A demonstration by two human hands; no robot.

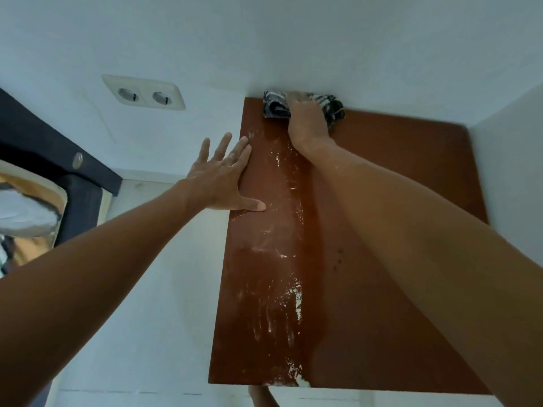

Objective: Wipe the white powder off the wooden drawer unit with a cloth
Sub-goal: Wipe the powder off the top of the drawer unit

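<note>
The wooden drawer unit [396, 171] shows its reddish-brown top, seen from above. White powder [279, 277] streaks its left half, from the far edge down to the near edge; the right half looks clean. My right hand [308, 118] presses a bunched black-and-white cloth [276, 105] at the far edge against the wall. My left hand [223, 177] lies flat with fingers spread on the unit's left edge, thumb on the powdered wood.
White walls close in behind and to the right of the unit. A double wall socket [144, 92] sits on the wall at left. A dark bed frame [58, 160] and bedding lie at far left. My foot [261, 398] shows below the near edge.
</note>
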